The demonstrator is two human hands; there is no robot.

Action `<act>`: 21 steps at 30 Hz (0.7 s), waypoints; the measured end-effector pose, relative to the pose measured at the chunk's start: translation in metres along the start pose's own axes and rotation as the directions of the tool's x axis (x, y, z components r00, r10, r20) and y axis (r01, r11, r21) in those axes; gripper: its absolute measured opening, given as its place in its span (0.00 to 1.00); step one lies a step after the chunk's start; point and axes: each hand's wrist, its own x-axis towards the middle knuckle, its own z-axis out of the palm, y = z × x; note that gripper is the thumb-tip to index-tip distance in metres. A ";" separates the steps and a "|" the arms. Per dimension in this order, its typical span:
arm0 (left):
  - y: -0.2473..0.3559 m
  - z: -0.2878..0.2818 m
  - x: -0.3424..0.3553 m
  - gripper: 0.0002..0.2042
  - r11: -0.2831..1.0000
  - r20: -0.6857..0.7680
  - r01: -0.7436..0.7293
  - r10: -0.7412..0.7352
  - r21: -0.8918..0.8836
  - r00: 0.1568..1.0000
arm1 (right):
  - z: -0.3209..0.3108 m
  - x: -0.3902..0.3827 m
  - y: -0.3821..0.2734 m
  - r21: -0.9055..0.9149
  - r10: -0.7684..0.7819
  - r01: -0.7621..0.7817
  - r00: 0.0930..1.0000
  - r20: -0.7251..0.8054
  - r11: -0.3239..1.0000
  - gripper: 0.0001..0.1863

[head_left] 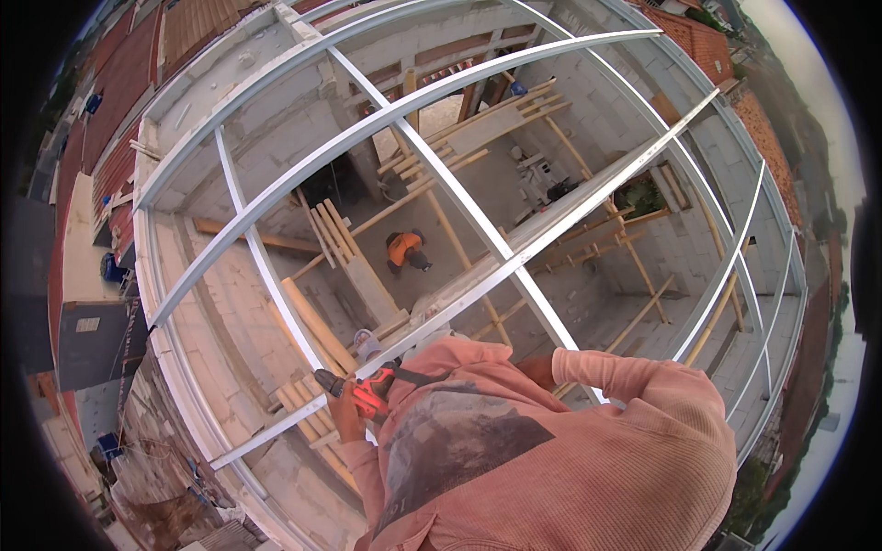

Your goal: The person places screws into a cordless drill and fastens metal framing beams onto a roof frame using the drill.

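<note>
My left hand is closed around a red and black cordless drill, held against the front of my body. The black chuck of the drill points to the left, just above a silvery metal roof beam. My right hand is only partly seen beyond the right sleeve, near the shirt's edge and above another metal beam. Its fingers are hidden, so what it touches cannot be told. A shoe shows beside the long beam, below my chest.
Crossing metal beams form an open grid high above a floor. Down there a person in an orange top bends over. Wooden poles and planks stand as scaffolding between block walls. Red roofs lie at the left.
</note>
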 end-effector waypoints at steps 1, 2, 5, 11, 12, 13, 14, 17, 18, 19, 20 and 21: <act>0.001 0.001 -0.001 0.20 1.000 0.002 -0.006 0.006 -0.010 1.000 | 0.001 0.001 0.000 0.005 0.000 0.000 1.000 -0.002 1.000 0.38; 0.002 0.004 0.000 0.20 1.000 -0.007 -0.003 0.003 -0.003 1.000 | 0.001 0.000 0.000 0.015 0.002 -0.002 1.000 -0.006 1.000 0.38; 0.004 0.002 0.000 0.18 0.999 0.017 0.032 -0.033 0.035 0.999 | 0.002 -0.003 -0.002 0.060 0.007 -0.007 1.000 -0.001 0.998 0.40; 0.012 0.009 -0.005 0.20 0.998 0.018 0.024 -0.025 0.055 1.000 | -0.053 -0.015 -0.070 0.213 0.201 -0.205 0.979 0.037 0.955 0.43; 0.015 0.010 -0.007 0.20 0.998 -0.004 0.030 -0.030 0.058 1.000 | -0.051 -0.016 -0.066 0.257 0.214 -0.216 0.976 0.036 0.942 0.45; 0.016 0.010 -0.008 0.20 0.997 0.003 0.033 -0.033 0.076 0.999 | -0.056 -0.014 -0.072 0.236 0.197 -0.206 0.979 0.059 0.950 0.45; 0.017 0.008 -0.009 0.20 0.995 0.012 0.035 -0.037 0.093 0.999 | -0.054 -0.013 -0.069 0.241 0.187 -0.199 0.980 0.073 0.950 0.45; 0.016 0.002 -0.010 0.21 0.993 0.001 0.056 -0.056 0.109 0.998 | -0.048 -0.012 -0.063 0.268 0.183 -0.195 0.981 0.072 0.943 0.45; 0.016 0.001 -0.011 0.21 0.993 0.005 0.060 -0.061 0.100 0.998 | -0.047 -0.011 -0.062 0.271 0.192 -0.204 0.979 0.070 0.941 0.45; 0.015 -0.001 -0.010 0.21 0.993 -0.003 0.065 -0.065 0.099 0.998 | -0.047 -0.010 -0.063 0.272 0.202 -0.213 0.977 0.069 0.938 0.45; 0.013 -0.003 -0.009 0.21 0.994 -0.004 0.061 -0.061 0.091 0.998 | -0.043 -0.011 -0.060 0.275 0.200 -0.214 0.977 0.078 0.937 0.45; 0.011 -0.005 -0.009 0.21 0.995 -0.005 0.056 -0.055 0.083 0.998 | -0.037 -0.015 -0.053 0.274 0.198 -0.203 0.979 0.046 0.940 0.44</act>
